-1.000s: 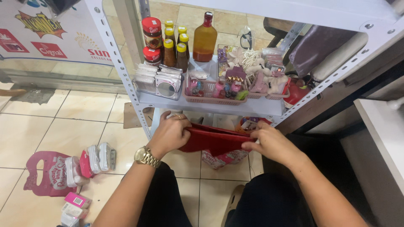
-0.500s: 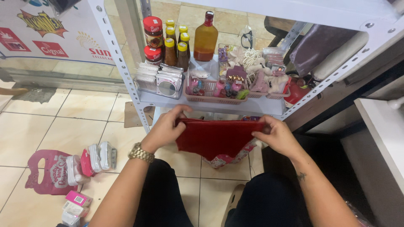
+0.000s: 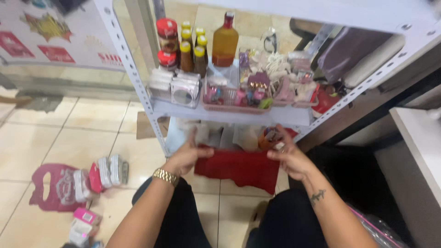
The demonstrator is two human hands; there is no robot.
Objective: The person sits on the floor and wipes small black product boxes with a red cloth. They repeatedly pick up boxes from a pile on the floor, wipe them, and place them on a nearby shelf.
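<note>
While I hold the red cloth (image 3: pixel 239 169) stretched out flat, it hangs just below the front edge of the shelf (image 3: pixel 229 115), above my knees. My left hand (image 3: pixel 187 156) pinches the cloth's left top corner, thumb raised and fingers curled round the hem. My right hand (image 3: pixel 289 158) pinches the right top corner the same way, so the cloth is taut between both hands and its lower edge droops toward the floor.

I judge this to be the spreading step: the cloth is opened wide and held level, not yet laid anywhere or folded. The next move, as I see it, calls for both grips to stay even so the cloth does not sag to one side, and for care near the shelf's lower tier, where small packets sit just behind the cloth.

On the shelf above the cloth stand a pink basket (image 3: pixel 236 98) of small trinkets, a tall amber bottle (image 3: pixel 224 41) and yellow-capped bottles (image 3: pixel 193 53). Left of the shelf, well apart from the cloth, a pink card (image 3: pixel 50 186) and small packs lie on the tiled floor (image 3: pixel 69 138).
</note>
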